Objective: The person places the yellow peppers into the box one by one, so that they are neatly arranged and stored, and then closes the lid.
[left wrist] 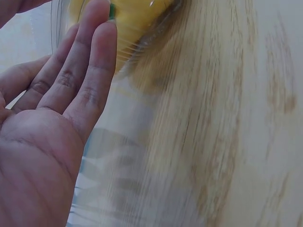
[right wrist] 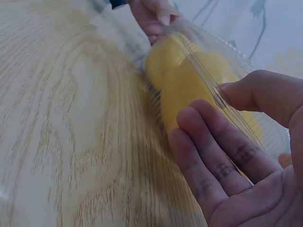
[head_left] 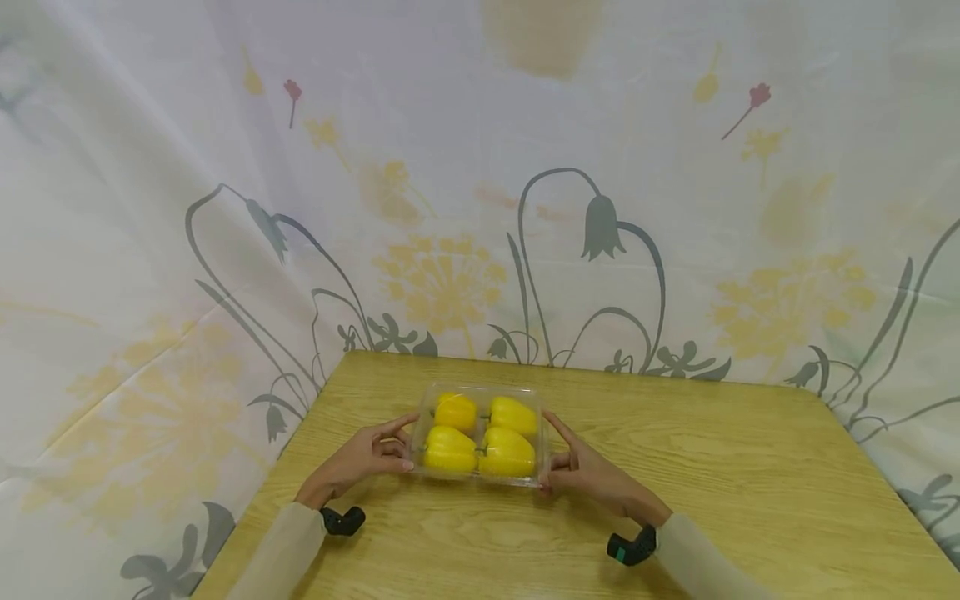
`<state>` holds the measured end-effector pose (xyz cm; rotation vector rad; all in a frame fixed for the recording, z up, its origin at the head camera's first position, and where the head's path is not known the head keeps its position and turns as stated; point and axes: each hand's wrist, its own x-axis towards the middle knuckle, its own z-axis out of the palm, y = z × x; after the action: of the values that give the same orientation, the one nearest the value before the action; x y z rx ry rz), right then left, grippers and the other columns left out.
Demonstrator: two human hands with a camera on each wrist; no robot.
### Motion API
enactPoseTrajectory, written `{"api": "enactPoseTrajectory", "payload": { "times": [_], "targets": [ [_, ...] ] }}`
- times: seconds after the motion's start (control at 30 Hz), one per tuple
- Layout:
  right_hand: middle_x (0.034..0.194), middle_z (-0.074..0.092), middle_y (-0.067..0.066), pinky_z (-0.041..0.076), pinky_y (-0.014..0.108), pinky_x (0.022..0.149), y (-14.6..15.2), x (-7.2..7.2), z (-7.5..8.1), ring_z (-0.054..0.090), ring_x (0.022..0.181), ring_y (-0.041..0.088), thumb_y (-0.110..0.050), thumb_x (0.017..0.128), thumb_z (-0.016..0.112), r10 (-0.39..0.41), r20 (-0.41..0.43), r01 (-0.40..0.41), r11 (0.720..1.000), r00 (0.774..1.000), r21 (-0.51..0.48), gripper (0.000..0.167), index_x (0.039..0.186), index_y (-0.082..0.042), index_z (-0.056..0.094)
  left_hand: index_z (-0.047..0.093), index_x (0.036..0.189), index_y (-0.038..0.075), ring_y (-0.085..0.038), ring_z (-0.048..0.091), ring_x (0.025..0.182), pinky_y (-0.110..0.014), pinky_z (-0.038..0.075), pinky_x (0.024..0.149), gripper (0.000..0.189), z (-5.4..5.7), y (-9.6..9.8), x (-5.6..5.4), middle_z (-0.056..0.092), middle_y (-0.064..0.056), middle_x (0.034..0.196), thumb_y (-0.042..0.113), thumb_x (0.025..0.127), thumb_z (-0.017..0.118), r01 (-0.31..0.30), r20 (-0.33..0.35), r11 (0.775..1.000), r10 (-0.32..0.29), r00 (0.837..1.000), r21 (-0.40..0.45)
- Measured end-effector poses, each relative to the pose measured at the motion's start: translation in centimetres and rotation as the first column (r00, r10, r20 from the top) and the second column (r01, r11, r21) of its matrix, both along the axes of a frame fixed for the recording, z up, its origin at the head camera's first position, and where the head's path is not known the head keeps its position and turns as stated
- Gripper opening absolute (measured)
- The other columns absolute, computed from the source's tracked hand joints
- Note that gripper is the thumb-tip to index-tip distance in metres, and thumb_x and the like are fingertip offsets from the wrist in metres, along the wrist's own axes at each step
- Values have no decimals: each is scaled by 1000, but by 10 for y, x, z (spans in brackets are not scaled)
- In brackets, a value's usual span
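Note:
A clear plastic clamshell box (head_left: 486,387) with several yellow bell peppers (head_left: 450,450) inside is held between my two hands over the wooden table. My left hand (head_left: 367,454) grips its left side, thumb near the front corner and fingers along the wall. On the opposite side my right hand (head_left: 588,475) holds the box the same way. The right wrist view shows the thumb (right wrist: 241,92) on the lid's edge and the other fingers lower on the wall. In the left wrist view, fingertips touch the box's side, a yellow pepper (left wrist: 137,19) showing through the plastic.
The wood-grain table (head_left: 712,467) extends around the box, wider on the right. Its back edge meets a hanging cloth (head_left: 450,167) printed with flowers, which also covers the left and right sides. A black wrist device (head_left: 633,546) sits on each forearm.

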<state>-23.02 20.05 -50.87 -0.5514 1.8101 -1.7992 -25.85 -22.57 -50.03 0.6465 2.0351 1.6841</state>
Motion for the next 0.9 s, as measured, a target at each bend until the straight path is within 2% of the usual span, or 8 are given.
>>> {"api": "enactPoseTrajectory", "payload": {
  "times": [0.17,0.37,0.63,0.77,0.9],
  "targets": [
    [105,70,23,57,42,92,0,-2,-1,70,98,30,-13,100,70,-1,8,1,1000,1000,0,105,165,-35,-10,29,164,16,-21,65,102,-38,57,91,83,-1,-1,0,54,-21,127,9,95,76,-5,24,1000,5,1000,9],
    [112,68,30,58,46,93,0,-2,0,70,101,36,-12,99,71,-6,8,6,1000,1000,14,105,166,-30,-7,31,164,17,-24,65,106,-37,57,91,83,-1,-2,0,57,-21,125,10,94,77,-20,15,1000,20,1000,0],
    [115,67,33,58,50,91,1,-2,2,69,105,43,-12,98,73,-12,-2,12,999,1000,52,104,167,-27,-4,33,163,19,-32,63,110,-39,57,92,82,-1,-3,0,57,-20,124,13,94,77,-35,2,999,35,999,-38],
    [114,68,30,58,47,92,5,-3,5,69,104,42,-14,99,72,2,-36,1,997,999,83,102,167,-26,-3,34,163,20,-33,62,113,-40,57,92,79,0,-4,-1,56,-20,128,14,96,76,-23,-23,998,22,999,-59],
    [118,68,22,55,42,96,14,-3,12,68,107,36,-19,101,70,-9,-126,29,987,992,157,96,167,-21,1,37,162,19,-32,63,113,-40,56,93,72,5,-6,-1,56,-19,130,17,99,72,-35,-76,994,28,997,-99]
  ]
}}
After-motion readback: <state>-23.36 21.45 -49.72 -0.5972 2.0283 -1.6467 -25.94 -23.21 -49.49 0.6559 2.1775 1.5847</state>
